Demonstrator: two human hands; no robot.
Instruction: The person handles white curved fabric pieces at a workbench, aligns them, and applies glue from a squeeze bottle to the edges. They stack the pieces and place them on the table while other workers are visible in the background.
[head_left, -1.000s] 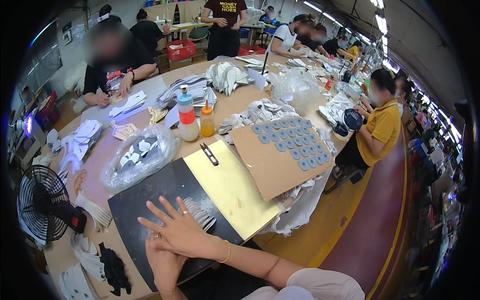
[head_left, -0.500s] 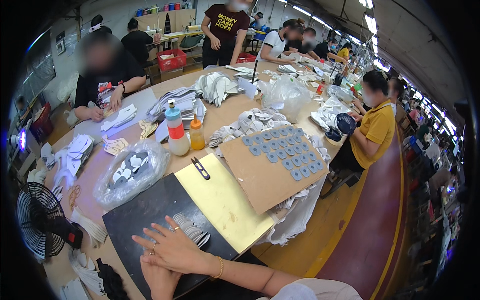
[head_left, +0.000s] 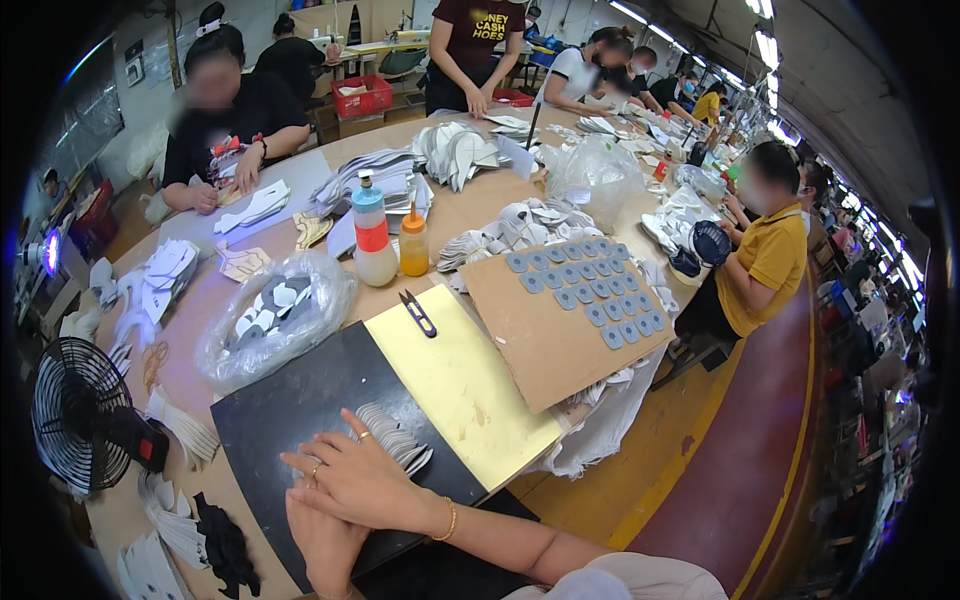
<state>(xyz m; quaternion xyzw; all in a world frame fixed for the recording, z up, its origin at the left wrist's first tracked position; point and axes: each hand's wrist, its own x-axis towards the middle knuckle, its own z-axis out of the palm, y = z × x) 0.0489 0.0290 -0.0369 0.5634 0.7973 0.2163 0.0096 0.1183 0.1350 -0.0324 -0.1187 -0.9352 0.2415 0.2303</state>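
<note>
My right hand (head_left: 365,487), with rings and a gold bracelet, reaches across my left hand (head_left: 322,540) over a black mat (head_left: 290,400). Its fingers are stretched out, and nothing shows in its grip. The left hand's fingers are mostly hidden under the right one, so their grip cannot be made out. Right beside the right hand's fingers lies a fanned row of small white pieces (head_left: 398,440), overlapping one another on the mat. Beyond them, on a yellow sheet (head_left: 470,390), rests a pair of dark thread snips (head_left: 418,314).
A cardboard sheet (head_left: 520,350) bears rows of grey-blue patches (head_left: 590,282). A plastic bag of cut pieces (head_left: 225,345), a squeeze bottle (head_left: 372,235), an orange glue bottle (head_left: 413,243) and a black fan (head_left: 80,415) stand around. Co-workers sit along the table, one in yellow (head_left: 770,255).
The whole view has shifted, so the table appears further right. My right hand's fingers have drawn a little closer together. The standing co-worker's hands have come together lower down.
</note>
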